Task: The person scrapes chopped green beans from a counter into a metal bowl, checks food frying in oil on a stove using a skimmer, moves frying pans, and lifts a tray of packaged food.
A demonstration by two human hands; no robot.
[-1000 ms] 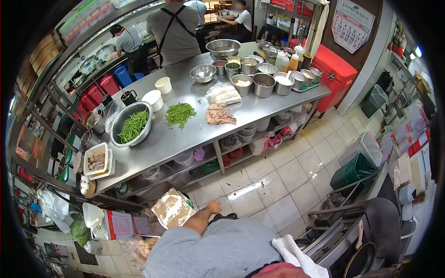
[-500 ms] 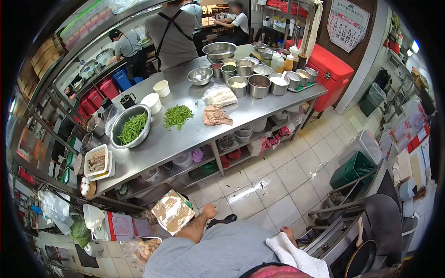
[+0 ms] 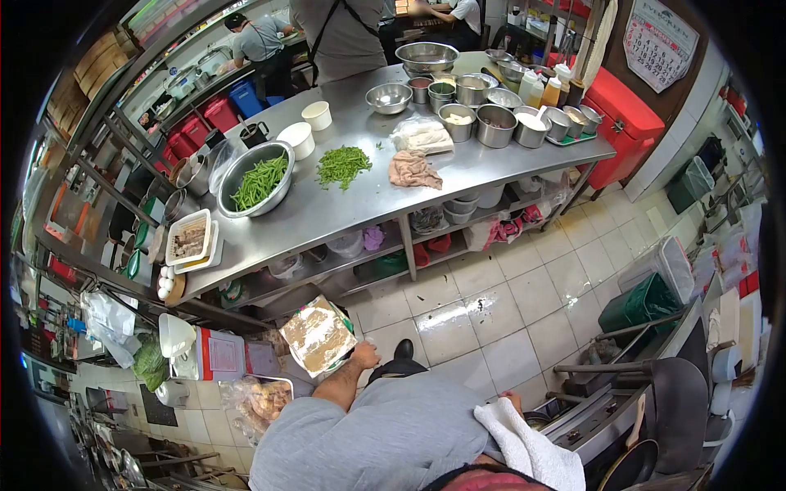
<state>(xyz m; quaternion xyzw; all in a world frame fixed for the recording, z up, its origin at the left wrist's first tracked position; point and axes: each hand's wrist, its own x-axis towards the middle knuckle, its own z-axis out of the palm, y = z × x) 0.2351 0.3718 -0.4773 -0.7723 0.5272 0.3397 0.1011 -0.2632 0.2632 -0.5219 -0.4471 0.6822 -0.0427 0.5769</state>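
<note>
My left hand point(image 3: 364, 354) hangs low in front of my body with its fingers curled in, and nothing shows in it. Beside it, lower than the steel table, is a square box point(image 3: 318, 335) with a brown top smeared white. Whether the hand touches the box's edge I cannot tell. On my other side, my right hand point(image 3: 512, 400) shows only in small part past my body and a white towel point(image 3: 528, 446); its fingers are too hidden to read.
The steel table point(image 3: 327, 209) ahead carries a bowl of green beans point(image 3: 260, 184), chopped greens point(image 3: 344, 166), a crumpled cloth point(image 3: 414, 169) and several metal pots. A stove with a pan point(image 3: 630, 466) stands at right. Tiled floor point(image 3: 463, 307) lies between. Other people point(image 3: 344, 41) stand beyond the table.
The table and its contents have shifted right and slightly up in view as my head turned. My left hand appears nearer the box's edge. A dark shoe now shows more fully ahead of me.
</note>
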